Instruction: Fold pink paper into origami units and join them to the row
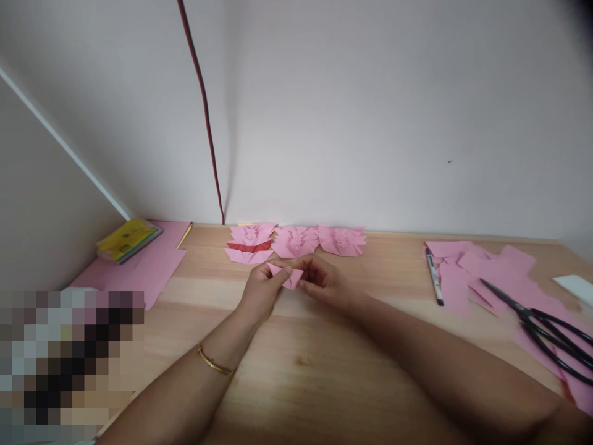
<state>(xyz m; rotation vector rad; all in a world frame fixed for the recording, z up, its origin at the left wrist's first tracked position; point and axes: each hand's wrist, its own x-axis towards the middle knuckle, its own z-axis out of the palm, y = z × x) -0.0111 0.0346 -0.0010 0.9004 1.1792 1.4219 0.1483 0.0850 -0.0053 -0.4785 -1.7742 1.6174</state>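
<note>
A small folded piece of pink paper (291, 279), with a pointed lower edge, is held between both hands above the wooden table (296, 383). My left hand (260, 290) pinches its left side, the thumb lying across the front. At its right side, the fingers of my right hand (327, 282) are bent and closed on the edge. Just behind the hands lie three stacks of folded pink paper: a left one (250, 238) with a red piece (249, 246) among the pink, a middle one (295, 241) and a right one (341, 240).
Black scissors (528, 315), a marker (434, 278) and loose pink sheets (498, 269) lie at the right. A white object (574, 287) is beyond them. At the left, a yellow packet (130, 240) rests on pink paper (160, 272). A cable (204, 93) hangs by the wall.
</note>
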